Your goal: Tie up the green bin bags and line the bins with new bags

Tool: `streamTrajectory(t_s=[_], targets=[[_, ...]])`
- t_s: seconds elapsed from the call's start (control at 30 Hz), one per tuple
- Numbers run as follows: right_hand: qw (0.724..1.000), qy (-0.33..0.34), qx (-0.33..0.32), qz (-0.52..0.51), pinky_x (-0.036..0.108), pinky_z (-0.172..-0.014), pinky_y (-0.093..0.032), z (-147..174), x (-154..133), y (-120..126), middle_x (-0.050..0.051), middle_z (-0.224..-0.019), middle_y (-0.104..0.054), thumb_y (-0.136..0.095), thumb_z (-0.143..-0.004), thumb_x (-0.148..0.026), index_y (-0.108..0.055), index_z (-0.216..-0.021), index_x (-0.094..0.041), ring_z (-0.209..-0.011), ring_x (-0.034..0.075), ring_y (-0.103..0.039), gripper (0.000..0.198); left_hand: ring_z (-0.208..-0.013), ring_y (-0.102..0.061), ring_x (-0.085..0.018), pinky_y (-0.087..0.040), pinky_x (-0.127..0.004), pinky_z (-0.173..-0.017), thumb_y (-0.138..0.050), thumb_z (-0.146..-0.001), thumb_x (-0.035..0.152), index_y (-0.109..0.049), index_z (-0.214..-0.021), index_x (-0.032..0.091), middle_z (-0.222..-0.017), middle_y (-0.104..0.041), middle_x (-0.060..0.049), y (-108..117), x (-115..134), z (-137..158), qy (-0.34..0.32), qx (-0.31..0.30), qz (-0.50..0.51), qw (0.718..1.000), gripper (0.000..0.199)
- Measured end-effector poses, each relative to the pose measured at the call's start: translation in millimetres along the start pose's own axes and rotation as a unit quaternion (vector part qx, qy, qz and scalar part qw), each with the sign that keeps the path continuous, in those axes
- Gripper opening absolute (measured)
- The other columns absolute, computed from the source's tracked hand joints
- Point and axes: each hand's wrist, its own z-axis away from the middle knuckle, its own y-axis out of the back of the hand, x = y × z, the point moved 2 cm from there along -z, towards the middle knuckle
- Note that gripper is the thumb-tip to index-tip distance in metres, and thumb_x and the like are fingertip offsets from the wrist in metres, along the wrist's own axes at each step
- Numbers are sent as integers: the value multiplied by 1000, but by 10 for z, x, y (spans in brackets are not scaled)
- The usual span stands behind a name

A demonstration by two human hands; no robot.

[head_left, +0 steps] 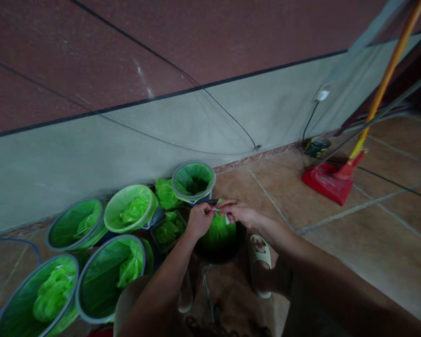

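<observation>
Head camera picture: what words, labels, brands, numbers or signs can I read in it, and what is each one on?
No text can be read anywhere here.
Dark container by the wall: markings too small and blurred to tell whether they are letters.
Pale slipper: a brown printed figure, no readable words.
Green bag: no readable lettering.
</observation>
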Motion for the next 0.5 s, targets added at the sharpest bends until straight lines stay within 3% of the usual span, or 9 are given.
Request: streamTrajectory(t_s=[0.17,0.3,0.4,0.5], targets=[[972,30,80,217,21,-45,-31,-146,35,250,-6,-53,-59,-62,-56,-5,-73,-80,-19,-47,8,-46,29,-72,-64,-17,-46,-27,-73,-55,-77,7,-63,-67,18,-74,-69,-4,57,-49,57,21,-22,-187,982,17],[923,82,105,361,24,-61,-42,-115,-12,315,0,-70,-70,-63,-65,-9,-75,-80,-22,-65,14,-59,23,-80,-66,-21,-47,-29,-76,-54,-80,11,-64,-72,19,-79,-70,-7,68,-83,92,40,-39,-255,965,15],[877,135,114,447,30,-80,-47,-8,-82,250,6,-101,-72,-61,-74,-15,-74,-103,-24,-88,20,-65,32,-85,-67,-23,-48,-30,-78,-54,-82,15,-65,-76,19,-82,-71,-9,66,-130,94,65,-56,-276,957,13],[845,206,69,488,36,-101,-42,73,-46,87,11,-139,-54,-69,-72,-22,-52,-140,-23,-119,26,-55,70,-88,-68,-23,-48,-32,-79,-55,-81,16,-66,-81,19,-87,-72,-10,15,-153,92,72,-83,-277,955,12]])
